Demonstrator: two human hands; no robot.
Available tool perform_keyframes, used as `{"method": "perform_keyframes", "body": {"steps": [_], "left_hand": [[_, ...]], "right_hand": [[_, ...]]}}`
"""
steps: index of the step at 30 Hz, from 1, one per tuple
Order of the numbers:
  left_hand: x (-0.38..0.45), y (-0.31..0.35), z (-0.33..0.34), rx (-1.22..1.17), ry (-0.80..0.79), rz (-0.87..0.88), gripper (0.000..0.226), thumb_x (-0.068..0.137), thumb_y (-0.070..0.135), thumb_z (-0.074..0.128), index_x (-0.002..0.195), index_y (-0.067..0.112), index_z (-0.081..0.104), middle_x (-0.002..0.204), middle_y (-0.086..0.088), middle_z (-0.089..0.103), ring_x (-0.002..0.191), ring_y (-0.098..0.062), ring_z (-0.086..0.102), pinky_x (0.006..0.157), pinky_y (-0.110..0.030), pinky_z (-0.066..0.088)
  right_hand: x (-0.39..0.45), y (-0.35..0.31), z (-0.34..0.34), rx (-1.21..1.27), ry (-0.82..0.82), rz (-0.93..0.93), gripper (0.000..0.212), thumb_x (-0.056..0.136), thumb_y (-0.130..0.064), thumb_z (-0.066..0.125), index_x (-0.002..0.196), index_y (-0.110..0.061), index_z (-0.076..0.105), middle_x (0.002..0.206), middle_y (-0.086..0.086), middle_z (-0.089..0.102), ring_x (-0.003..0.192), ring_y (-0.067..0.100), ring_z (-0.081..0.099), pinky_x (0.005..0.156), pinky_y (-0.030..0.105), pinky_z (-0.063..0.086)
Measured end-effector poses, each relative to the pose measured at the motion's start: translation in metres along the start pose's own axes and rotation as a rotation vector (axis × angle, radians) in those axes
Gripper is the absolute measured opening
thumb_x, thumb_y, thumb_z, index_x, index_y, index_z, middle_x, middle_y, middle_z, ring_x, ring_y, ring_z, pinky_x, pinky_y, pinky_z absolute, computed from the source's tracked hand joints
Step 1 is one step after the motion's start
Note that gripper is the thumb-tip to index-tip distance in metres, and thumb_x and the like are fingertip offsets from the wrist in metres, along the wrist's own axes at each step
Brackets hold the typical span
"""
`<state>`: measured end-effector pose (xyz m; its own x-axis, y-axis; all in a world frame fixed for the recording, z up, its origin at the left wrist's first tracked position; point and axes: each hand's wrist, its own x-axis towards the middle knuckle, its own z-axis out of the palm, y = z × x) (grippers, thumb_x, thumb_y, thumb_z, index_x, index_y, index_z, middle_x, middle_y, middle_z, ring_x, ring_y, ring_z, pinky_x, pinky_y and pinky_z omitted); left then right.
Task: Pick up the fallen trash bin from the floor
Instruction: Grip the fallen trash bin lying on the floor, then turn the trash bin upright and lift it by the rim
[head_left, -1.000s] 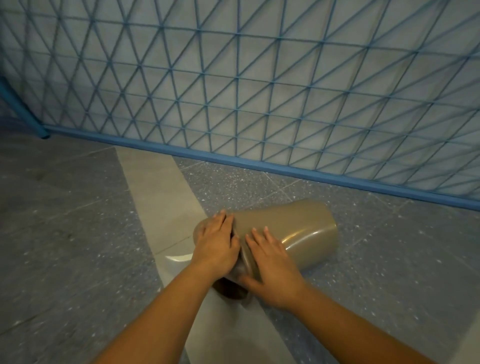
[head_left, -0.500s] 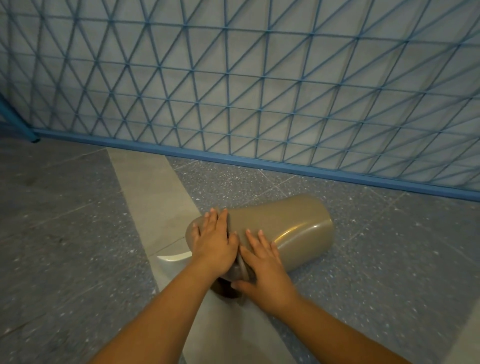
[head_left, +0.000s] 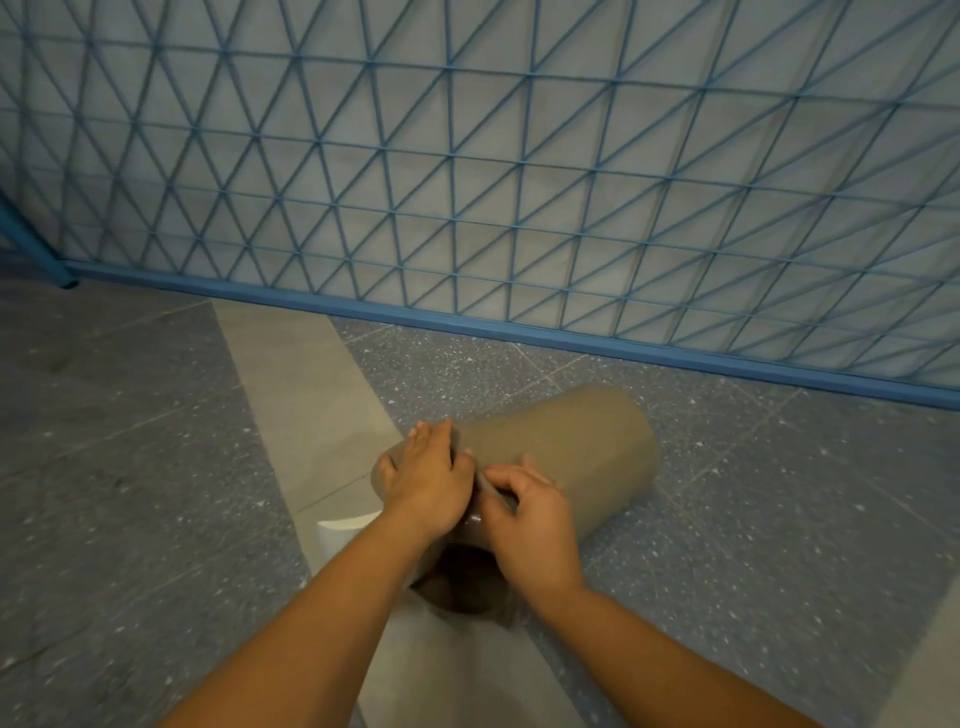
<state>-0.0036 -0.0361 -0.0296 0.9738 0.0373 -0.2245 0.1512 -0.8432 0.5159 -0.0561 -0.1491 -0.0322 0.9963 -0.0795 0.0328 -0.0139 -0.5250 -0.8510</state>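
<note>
Curling since a second ago, my right hand (head_left: 530, 514) and left hand (head_left: 428, 480) clamp the trash bin (head_left: 582, 457); its smooth wall may slip toward 2 o'clock.

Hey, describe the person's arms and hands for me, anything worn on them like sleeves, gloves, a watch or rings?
Both arms are bare as far as the frame shows: no sleeves in view. The left hand and right hand have no gloves, and no watch, bracelet or ring shows on either wrist or on the visible fingers. Nails look short and unpainted, though motion blur limits detail.
</note>
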Motion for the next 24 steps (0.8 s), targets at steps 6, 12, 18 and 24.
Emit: {"method": "perform_keyframes", "body": {"steps": [6, 12, 18, 24], "left_hand": [[-0.001, 0.036, -0.034, 0.2, 0.267, 0.314, 0.052, 0.091, 0.038, 0.031, 0.142, 0.026, 0.034, 0.152, 0.002, 0.037, 0.144, -0.015, 0.022, 0.115, -0.049, -0.008], [-0.011, 0.072, -0.058, 0.274, 0.544, 0.574, 0.054, 0.092, 0.041, 0.027, 0.141, 0.023, 0.039, 0.153, 0.0, 0.036, 0.146, -0.018, 0.02, 0.115, -0.045, -0.012], [-0.009, 0.071, -0.045, 0.076, 0.503, 0.441, 0.058, 0.092, 0.038, 0.027, 0.148, 0.024, 0.021, 0.161, -0.001, 0.01, 0.149, -0.017, 0.0, 0.116, -0.044, -0.013], [-0.011, 0.069, -0.02, -0.407, 0.284, 0.32, 0.056, 0.097, 0.04, 0.023, 0.15, 0.03, 0.006, 0.161, 0.002, 0.008, 0.147, -0.017, 0.008, 0.12, -0.045, 0.007]], "right_hand": [[0.019, -0.023, -0.042, 0.273, 0.162, 0.166, 0.015, 0.084, -0.012, 0.061, 0.096, -0.014, 0.071, 0.088, -0.002, 0.07, 0.084, 0.011, 0.063, 0.08, 0.024, 0.05], [0.03, -0.028, -0.085, 0.738, 0.287, 0.402, 0.022, 0.087, -0.004, 0.055, 0.103, -0.006, 0.07, 0.093, 0.011, 0.073, 0.076, 0.016, 0.065, 0.076, 0.032, 0.054], [0.03, -0.015, -0.124, 0.911, 0.33, 0.654, 0.02, 0.088, -0.011, 0.056, 0.105, -0.012, 0.067, 0.081, 0.003, 0.068, 0.07, 0.016, 0.061, 0.076, 0.045, 0.052], [0.025, -0.005, -0.147, 1.036, 0.321, 0.785, 0.017, 0.092, -0.015, 0.051, 0.078, -0.011, 0.06, 0.078, 0.007, 0.063, 0.077, 0.021, 0.059, 0.088, 0.059, 0.046]]}}
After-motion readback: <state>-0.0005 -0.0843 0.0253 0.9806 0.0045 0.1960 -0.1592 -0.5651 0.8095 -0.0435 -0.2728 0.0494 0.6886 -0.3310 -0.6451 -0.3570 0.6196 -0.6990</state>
